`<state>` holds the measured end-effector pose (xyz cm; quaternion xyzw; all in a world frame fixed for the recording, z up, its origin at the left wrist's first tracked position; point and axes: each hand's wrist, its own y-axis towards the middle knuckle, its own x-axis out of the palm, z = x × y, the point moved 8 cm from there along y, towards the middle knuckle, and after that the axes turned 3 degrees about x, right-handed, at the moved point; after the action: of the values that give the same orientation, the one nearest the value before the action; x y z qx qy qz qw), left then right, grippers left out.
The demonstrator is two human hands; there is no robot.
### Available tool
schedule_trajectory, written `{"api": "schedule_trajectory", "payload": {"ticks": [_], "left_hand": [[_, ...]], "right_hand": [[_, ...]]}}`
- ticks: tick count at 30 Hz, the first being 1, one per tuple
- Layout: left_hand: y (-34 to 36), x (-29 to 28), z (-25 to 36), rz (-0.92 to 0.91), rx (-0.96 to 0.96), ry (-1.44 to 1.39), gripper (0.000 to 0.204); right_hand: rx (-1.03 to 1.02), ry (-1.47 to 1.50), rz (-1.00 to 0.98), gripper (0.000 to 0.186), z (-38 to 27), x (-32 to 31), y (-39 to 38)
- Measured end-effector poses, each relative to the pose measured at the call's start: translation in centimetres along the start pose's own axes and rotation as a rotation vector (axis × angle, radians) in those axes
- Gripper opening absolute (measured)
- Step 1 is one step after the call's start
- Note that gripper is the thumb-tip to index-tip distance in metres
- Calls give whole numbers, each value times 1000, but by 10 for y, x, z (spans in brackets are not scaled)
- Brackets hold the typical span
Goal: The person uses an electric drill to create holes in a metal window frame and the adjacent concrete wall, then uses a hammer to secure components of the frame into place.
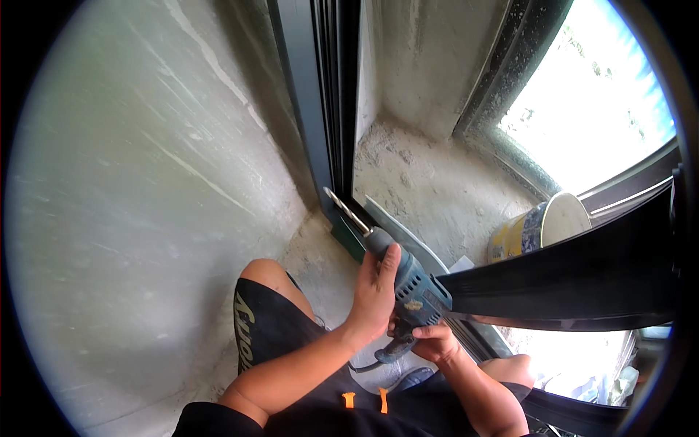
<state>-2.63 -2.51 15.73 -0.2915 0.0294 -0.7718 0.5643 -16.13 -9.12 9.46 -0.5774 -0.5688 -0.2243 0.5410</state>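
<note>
A teal rotary hammer drill [421, 285] is held in both hands, tilted with its long drill bit [347, 210] toward the dark metal door frame [306, 95]. The bit's tip lies over the frame's lower part; whether it touches cannot be made out. My left hand [375, 293] is closed around the drill's front body, just behind the dark chuck [376, 239], thumb on top. My right hand [434, 339] grips the rear handle, its fingers partly hidden by the tool. A dark cord [364, 368] leaves the handle toward my lap.
A grey plastered wall [145, 218] stands close on the left. Right of the frame are a dusty floor [429, 182], a yellow bucket [520, 234] and a dark-framed window [597, 95]. A long black frame bar [568, 284] crosses at the right. My bent knee [266, 277] is near the wall.
</note>
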Motion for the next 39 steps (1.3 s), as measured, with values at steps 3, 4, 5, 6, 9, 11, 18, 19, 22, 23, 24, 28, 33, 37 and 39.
{"api": "schedule_trajectory", "payload": {"ticks": [3, 4, 5, 6, 9, 11, 18, 19, 22, 23, 24, 28, 33, 37, 39], "left_hand": [[-4, 0, 6, -15, 63, 55, 44], [-5, -2, 7, -5, 89, 110, 43], [-6, -3, 6, 10, 103, 111, 41], [-7, -2, 10, 24, 150, 132, 40], [-9, -3, 11, 35, 190, 152, 37], [-10, -2, 10, 32, 199, 135, 37], [-9, -2, 5, 33, 196, 118, 37], [-8, -2, 4, 27, 185, 116, 37], [-9, -3, 5, 41, 190, 147, 37], [-10, -3, 5, 42, 193, 147, 37], [-9, -3, 5, 44, 200, 152, 36], [-7, -9, 1, 94, 189, 107, 37], [-5, -3, 5, 47, 179, 49, 38], [-1, 2, 7, 44, 165, -2, 36], [1, 3, 10, 52, 166, -22, 35]], "right_hand": [[1, -36, 2, 67, 1, 1, -1], [-2, -32, 36, 66, 2, 1, -3], [-4, -38, 35, 66, 0, 4, -4], [-7, -43, 37, 66, -1, 6, -4], [-2, -79, 41, 65, -2, 6, -5], [0, -92, 34, 65, -3, 9, -6], [7, -68, 51, 64, -3, 6, -6], [7, -71, 51, 65, -3, 5, -7], [4, -66, 55, 68, -3, 4, -7], [-1, -56, 61, 70, -3, 4, -7], [0, -58, 59, 70, -3, 5, -7], [14, -63, 46, 72, -3, 4, -6], [14, -91, 36, 72, -1, -1, -7], [-2, -165, 88, 63, 3, -4, -7], [-80, -364, 113, 51, -2, -3, -5]]}}
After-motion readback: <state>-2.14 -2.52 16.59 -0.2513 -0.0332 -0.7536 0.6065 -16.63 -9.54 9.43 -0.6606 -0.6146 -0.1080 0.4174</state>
